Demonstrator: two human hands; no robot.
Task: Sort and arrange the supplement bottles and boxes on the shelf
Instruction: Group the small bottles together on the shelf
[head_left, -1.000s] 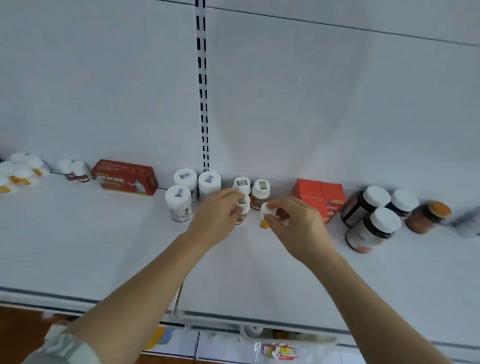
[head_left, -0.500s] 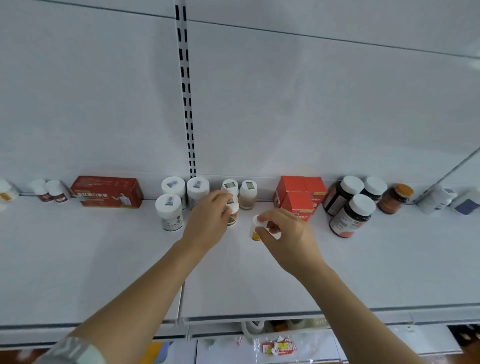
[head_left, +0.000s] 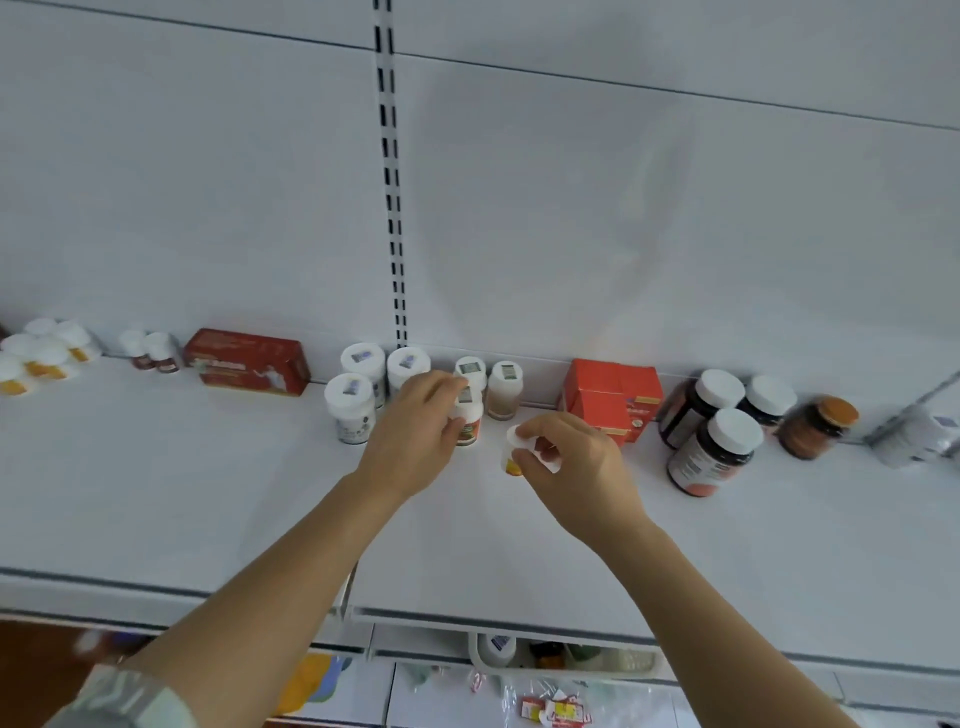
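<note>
- holding a small white-capped bottle with an orange label, the right hand pinches it by the cap at centre frame, fingers and thumb curled round it, low over the shelf; whether its base touches, i cannot tell.
- the left hand, just left of it, grips a small labelled bottle from the side, fingers wrapped on its top, in front of two like bottles at the back wall.
- compared with a second ago, both hands have hardly shifted against the bottles; the orange-label bottle sits slightly lower and closer to the red box, so the placing looks nearly done rather than begun.
- further out: three larger white tubs to the left, a dark red carton beyond them, dark jars at right, small white bottles at far left.
- judging by this, grouping by kind is under way, with the far-left bottles unsorted.
</note>
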